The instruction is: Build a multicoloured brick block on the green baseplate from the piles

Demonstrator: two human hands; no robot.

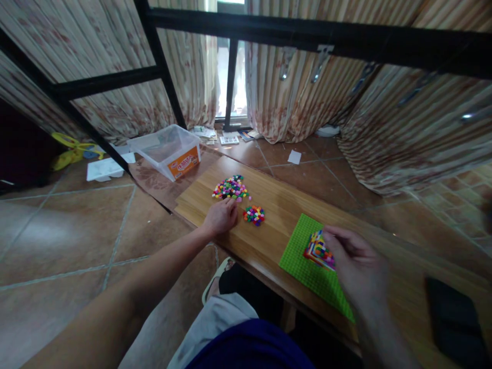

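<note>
A green studded baseplate (pixel 295 251) lies on the wooden table, bearing a small multicoloured structure of toy bricks (pixel 318 248). My right hand (pixel 357 259) is over the structure's right side, thumb and fingers pinched together at its top; whatever they hold is hidden. Farther left, my left hand (pixel 223 218) rests by the table's near edge with its fingers curled closed. Just beyond its fingertips is a larger pile of loose bricks (pixel 230 188), mixed in colour. A smaller pile of loose bricks (pixel 254 215) lies right of that hand. I cannot see anything inside the left fingers.
A dark flat object (pixel 455 320) lies at the right end of the wooden table (pixel 269 246). On the floor past the left end stands a clear plastic bin (pixel 165 148) with an orange label. Papers (pixel 229 139) lie near the window, and curtains (pixel 292 102) hang behind black frame bars.
</note>
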